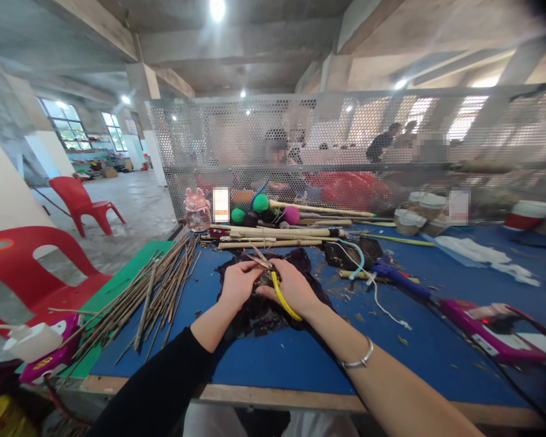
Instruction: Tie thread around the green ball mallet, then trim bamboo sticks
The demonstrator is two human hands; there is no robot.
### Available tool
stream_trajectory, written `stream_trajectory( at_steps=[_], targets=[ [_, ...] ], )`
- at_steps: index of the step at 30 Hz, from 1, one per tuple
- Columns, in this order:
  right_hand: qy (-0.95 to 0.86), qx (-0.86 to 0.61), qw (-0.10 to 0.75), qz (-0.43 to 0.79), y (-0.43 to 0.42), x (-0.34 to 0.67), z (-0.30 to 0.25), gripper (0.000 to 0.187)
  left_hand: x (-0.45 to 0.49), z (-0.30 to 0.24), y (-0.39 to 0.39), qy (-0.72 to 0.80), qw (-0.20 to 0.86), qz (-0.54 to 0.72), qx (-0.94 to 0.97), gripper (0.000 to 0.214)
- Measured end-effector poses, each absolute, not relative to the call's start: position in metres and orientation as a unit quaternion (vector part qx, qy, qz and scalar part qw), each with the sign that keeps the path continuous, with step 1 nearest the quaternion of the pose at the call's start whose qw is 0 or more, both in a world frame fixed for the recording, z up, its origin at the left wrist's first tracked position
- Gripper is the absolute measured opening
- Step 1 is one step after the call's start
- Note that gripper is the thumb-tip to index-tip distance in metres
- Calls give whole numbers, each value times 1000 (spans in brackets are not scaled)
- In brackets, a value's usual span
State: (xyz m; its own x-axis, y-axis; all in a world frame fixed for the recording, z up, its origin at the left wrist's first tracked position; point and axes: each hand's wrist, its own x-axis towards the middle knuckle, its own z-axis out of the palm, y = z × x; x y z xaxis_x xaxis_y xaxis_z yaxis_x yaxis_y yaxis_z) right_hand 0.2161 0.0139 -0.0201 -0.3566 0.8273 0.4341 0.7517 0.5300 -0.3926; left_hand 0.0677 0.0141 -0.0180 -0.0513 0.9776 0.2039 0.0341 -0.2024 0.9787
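My right hand (293, 285) is closed around a pair of scissors with a yellow handle (283, 297). The scissor blades (260, 260) point up and to the left, spread apart. Close by on the left, my left hand (240, 284) is pinched near the blades; whatever sits between its fingertips is too small to make out. Under both hands lies a crumpled dark cloth (255, 318), with brownish bits on it between the hands.
Thin brown sticks (152, 291) lie on the blue tabletop (300, 364) at left. Behind the cloth are pale bamboo rods (282, 232), yarn balls (261, 203) and a pink bottle (197, 209). A blue glue gun (400, 276) and purple power strip (486, 331) are right. A perforated metal screen (200, 133) stands behind.
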Motion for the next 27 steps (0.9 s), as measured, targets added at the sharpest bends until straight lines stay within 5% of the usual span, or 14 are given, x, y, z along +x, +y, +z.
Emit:
stream_trajectory(
  at_steps=[16, 22, 27],
  targets=[
    [-784, -541, 279, 123, 15, 219, -23, 38, 65, -20, 15, 475, 425, 555, 536, 23],
    [-783, -549, 276, 97, 16, 219, -23, 52, 66, -27, 21, 431, 518, 573, 466, 25],
    [-811, -517, 261, 78, 14, 218, -21, 62, 66, -30, 22, 452, 480, 558, 504, 19]
  ],
)
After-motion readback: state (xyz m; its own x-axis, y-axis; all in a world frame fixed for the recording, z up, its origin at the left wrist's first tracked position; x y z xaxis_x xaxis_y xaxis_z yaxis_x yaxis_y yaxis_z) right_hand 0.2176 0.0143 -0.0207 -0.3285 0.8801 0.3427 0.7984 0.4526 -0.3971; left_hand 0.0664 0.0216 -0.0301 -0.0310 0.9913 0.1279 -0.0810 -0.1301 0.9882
